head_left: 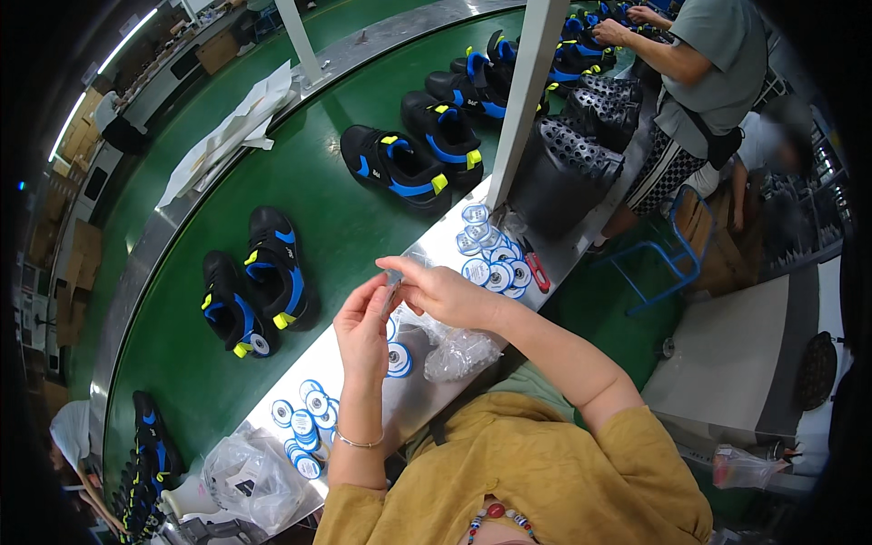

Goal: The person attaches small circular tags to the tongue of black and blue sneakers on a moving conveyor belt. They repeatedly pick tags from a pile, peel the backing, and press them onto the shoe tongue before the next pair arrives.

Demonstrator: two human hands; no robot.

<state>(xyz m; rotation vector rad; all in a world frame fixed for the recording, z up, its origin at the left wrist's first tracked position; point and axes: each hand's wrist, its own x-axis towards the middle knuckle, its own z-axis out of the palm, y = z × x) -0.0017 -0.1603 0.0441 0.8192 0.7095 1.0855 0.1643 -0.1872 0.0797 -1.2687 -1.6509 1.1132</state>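
Observation:
My left hand and my right hand meet above the metal ledge. Their fingertips pinch a small, thin greyish piece, mostly covered by the fingers. Beneath the hands lie a few round white tags with blue rims and a crumpled clear plastic bag. To the right is a pile of similar round tags, with red-handled thread snips beside it. Another tag pile sits left of my left forearm. On the green surface, a black-and-blue shoe pair has a round tag at one heel.
More black shoes stand on the green belt, farther back and at lower left. A white post rises at the ledge. Clear plastic bags lie at its left end. A co-worker handles shoes at upper right, near a blue-framed stool.

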